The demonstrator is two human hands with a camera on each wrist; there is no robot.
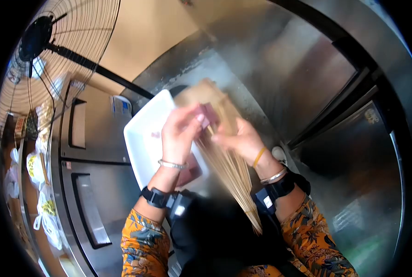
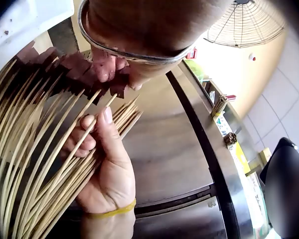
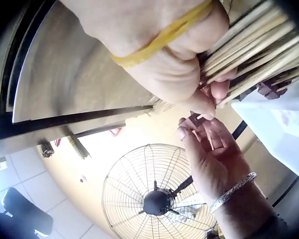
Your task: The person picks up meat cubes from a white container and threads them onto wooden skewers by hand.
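My right hand point(image 1: 233, 138) grips a thick bundle of bamboo skewers point(image 1: 231, 173) that fans down toward my lap; its thumb point(image 2: 109, 132) lies across the sticks. Dark red meat pieces point(image 2: 79, 69) are threaded near the skewer tips. My left hand point(image 1: 185, 127) pinches a meat piece point(image 1: 208, 115) at the tip of one skewer, right against the right hand. In the right wrist view the left hand's fingers point(image 3: 202, 137) curl round a small meat piece point(image 3: 193, 120) below the bundle point(image 3: 254, 45).
A white rectangular tray point(image 1: 143, 134) lies under the hands on a steel counter point(image 1: 243, 69). Steel cabinet doors point(image 1: 83, 184) stand at the left, and a large wire fan point(image 1: 44, 51) is above them. Plastic bags point(image 1: 42, 194) sit at the far left.
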